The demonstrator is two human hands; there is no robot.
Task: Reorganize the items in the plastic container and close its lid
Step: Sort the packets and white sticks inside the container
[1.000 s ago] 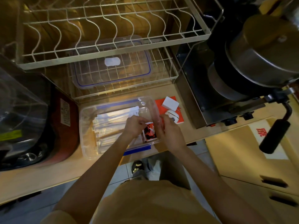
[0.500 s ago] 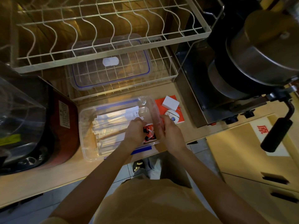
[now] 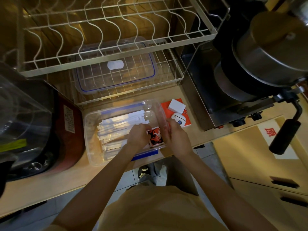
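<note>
The left hand (image 3: 138, 136) is pinching the red packet (image 3: 155, 135) inside the container (image 3: 93, 130) at the tabletop's front edge; the right hand (image 3: 179, 139) is gripping its right wall. Better to slide the packet flat, below the rim, so the lid (image 3: 115, 67) can shut.

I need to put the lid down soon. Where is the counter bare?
Bare counter lies at the front left, between the container and the dark pot. It is crowded right of the container: orange box, charger, then the stove.
</note>
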